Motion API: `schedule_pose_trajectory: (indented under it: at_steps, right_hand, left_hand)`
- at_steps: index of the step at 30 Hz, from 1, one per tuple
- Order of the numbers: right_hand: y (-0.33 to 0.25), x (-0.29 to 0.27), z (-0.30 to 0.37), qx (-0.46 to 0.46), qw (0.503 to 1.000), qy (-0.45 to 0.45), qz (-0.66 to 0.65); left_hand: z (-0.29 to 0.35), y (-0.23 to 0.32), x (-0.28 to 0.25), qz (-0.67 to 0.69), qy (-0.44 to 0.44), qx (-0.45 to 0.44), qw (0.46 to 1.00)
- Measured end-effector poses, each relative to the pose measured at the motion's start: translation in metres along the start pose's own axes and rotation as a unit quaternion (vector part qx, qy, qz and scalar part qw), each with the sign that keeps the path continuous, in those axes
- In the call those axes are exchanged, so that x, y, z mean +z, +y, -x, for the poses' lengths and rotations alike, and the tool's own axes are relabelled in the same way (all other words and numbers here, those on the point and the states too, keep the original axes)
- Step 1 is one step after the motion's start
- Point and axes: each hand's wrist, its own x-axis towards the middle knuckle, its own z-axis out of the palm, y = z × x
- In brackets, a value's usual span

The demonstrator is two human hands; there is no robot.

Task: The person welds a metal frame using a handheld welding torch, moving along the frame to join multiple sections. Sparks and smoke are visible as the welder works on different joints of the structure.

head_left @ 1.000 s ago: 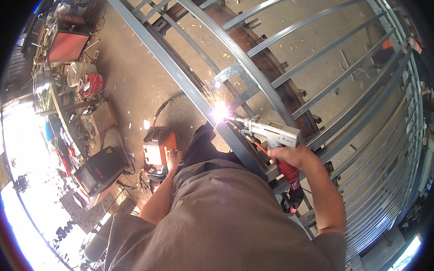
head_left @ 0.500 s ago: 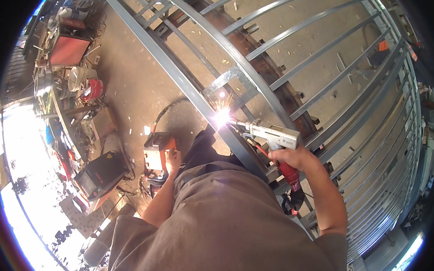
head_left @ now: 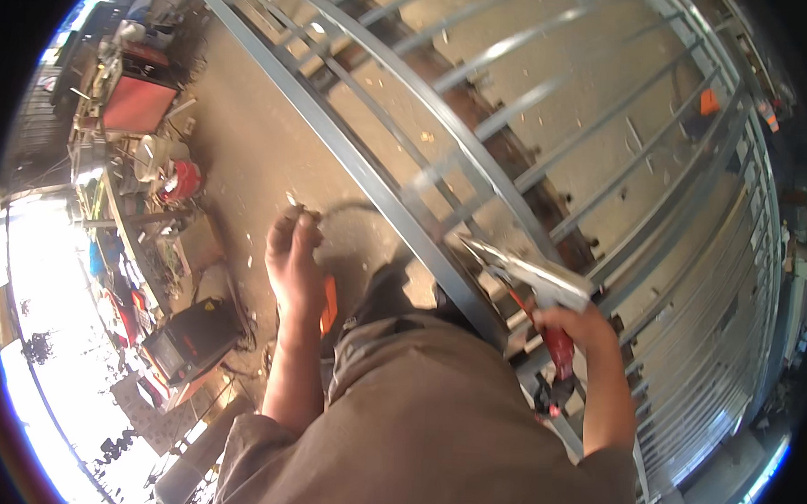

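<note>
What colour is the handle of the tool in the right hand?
The handle below the right hand is red, showing best in the head view.

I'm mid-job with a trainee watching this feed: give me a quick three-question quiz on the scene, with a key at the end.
1. What is the right grip holding?
2. True or false: the left grip is clamped on the metal frame.
3. Fill in: in the picture, the black machine lies to the ____ of the metal frame.

Key:
1. A welding gun.
2. False; it is apart from the frame.
3. Left.
</note>
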Motion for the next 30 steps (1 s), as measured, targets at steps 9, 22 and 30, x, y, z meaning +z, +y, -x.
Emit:
schedule_pose_trajectory:
  at_steps: [9, 22, 30]
  right_hand:
    - [0.030, 0.066, 0.061, -0.130, 0.973, 0.189, 0.003]
    - [0.118, 0.207, 0.034, -0.233, 0.838, 0.492, -0.032]
    - [0.118, 0.203, 0.051, -0.185, 0.779, 0.589, -0.104]
  left_hand:
    - [0.046, 0.186, 0.031, 0.446, -0.574, 0.277, 0.628]
    - [0.061, 0.193, 0.033, 0.440, -0.803, 0.082, 0.394]
    - [0.102, 0.160, 0.061, 0.363, -0.875, -0.033, 0.319]
